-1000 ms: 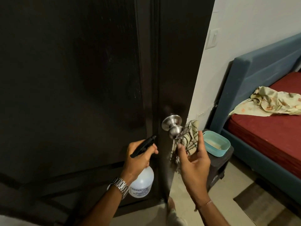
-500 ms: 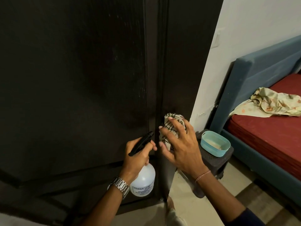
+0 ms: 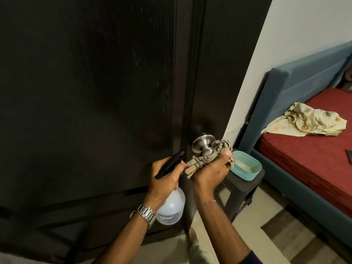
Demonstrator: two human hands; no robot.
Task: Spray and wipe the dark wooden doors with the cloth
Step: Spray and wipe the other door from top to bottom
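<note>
The dark wooden door (image 3: 95, 92) fills the left and middle of the view. A silver knob (image 3: 203, 144) sticks out near its right edge. My right hand (image 3: 211, 172) grips a beige cloth with dark stripes (image 3: 207, 159), bunched against the underside and right side of the knob. My left hand (image 3: 165, 178) holds a clear spray bottle (image 3: 172, 206) by its black trigger head, just left of the cloth, with the nozzle pointing up at the door. A metal watch is on my left wrist.
A dark plastic stool (image 3: 242, 185) stands by the wall right of the door, with a teal tub (image 3: 245, 164) on it. A blue-framed bed (image 3: 297, 86) with a red mattress and a crumpled floral cloth (image 3: 308, 121) lies to the right. A rug (image 3: 304, 235) is on the floor.
My right hand has come off the knob's front, where it covered it with the cloth, and dropped to the knob's lower right side. The knob shows again. The left hand barely moved.
</note>
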